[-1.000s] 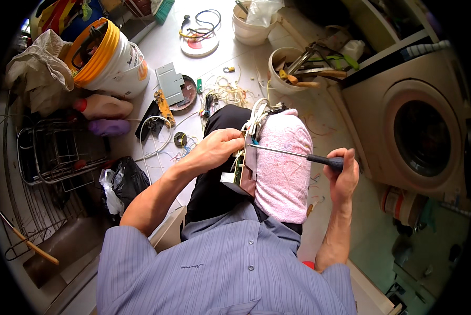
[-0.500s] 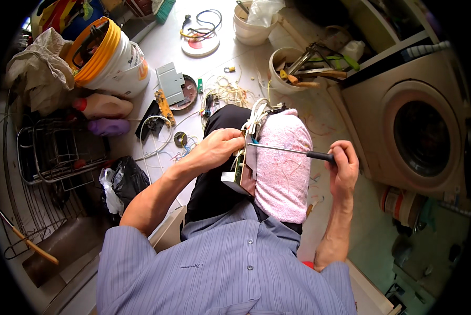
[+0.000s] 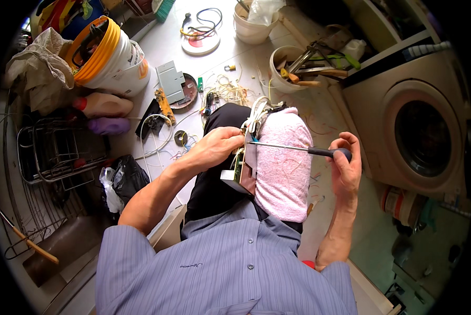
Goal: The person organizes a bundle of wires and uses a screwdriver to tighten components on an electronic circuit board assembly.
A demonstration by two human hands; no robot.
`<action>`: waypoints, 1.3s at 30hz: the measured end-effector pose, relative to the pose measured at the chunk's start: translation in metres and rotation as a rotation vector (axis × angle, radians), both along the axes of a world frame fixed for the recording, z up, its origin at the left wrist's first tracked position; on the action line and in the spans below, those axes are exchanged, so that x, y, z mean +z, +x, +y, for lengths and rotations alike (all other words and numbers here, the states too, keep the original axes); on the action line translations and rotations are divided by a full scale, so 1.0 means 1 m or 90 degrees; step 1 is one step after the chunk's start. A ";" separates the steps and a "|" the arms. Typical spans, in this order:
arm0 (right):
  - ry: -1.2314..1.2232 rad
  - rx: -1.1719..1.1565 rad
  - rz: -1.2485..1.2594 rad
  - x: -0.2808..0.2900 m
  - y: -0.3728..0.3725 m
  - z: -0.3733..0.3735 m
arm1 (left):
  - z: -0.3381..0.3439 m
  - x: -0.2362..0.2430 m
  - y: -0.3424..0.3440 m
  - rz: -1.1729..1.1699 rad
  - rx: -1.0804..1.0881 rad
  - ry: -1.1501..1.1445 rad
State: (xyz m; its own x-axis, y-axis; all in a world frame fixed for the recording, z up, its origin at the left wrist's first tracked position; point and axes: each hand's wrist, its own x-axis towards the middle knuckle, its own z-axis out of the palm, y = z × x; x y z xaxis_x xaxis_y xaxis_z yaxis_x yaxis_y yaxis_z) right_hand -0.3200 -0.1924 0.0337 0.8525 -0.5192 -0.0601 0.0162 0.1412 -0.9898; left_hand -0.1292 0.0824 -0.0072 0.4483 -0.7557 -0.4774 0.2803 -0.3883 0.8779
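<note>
Across my lap stands a metal housing (image 3: 249, 166) with a green circuit board (image 3: 238, 164) inside and a bundle of pale wires (image 3: 255, 116) at its far end. My left hand (image 3: 220, 145) is closed on its far left edge, the fingertips partly hidden. In my right hand (image 3: 347, 163) is a screwdriver (image 3: 322, 151) with a black handle; the thumb and fingers sit loosely around the handle's end. Its shaft runs left over the towel, the tip at the housing's side. A pink towel (image 3: 283, 165) covers my right thigh.
On the floor ahead lie loose wires (image 3: 230, 92), a grey metal cover (image 3: 171, 84) and a black tape roll (image 3: 181, 138). A tool bucket (image 3: 285, 71) stands ahead right, a washing machine (image 3: 403, 121) at the right, a white-and-orange bucket (image 3: 112, 65) at the far left.
My right hand has loosened and shifted its fingers on the screwdriver's handle, showing more of the handle. The tip stays at the housing. My left hand has barely moved.
</note>
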 end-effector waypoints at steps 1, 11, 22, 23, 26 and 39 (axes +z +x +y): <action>0.027 0.014 -0.028 0.002 0.002 0.003 | 0.001 -0.004 -0.001 0.009 0.005 -0.005; -0.111 -0.089 0.158 -0.013 0.003 -0.004 | 0.009 0.005 0.004 0.000 -0.010 -0.002; -0.134 -0.100 0.167 -0.014 0.005 0.002 | 0.012 -0.003 0.015 0.142 0.037 -0.055; -0.129 -0.099 0.166 -0.013 0.005 0.002 | 0.012 -0.004 0.015 0.142 0.037 -0.053; -0.117 -0.087 0.147 -0.013 0.005 0.001 | 0.012 -0.003 0.015 0.106 0.028 -0.040; 0.048 -0.011 0.118 -0.013 -0.003 -0.013 | 0.004 -0.005 0.001 0.052 0.019 -0.018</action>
State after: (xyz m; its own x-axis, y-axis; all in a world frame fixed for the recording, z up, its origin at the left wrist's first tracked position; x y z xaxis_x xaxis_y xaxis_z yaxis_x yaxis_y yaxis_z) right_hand -0.3225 -0.2058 0.0210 0.8143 -0.5213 -0.2553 -0.1631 0.2166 -0.9625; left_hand -0.1282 0.0863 -0.0126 0.4314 -0.7561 -0.4921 0.3622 -0.3543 0.8621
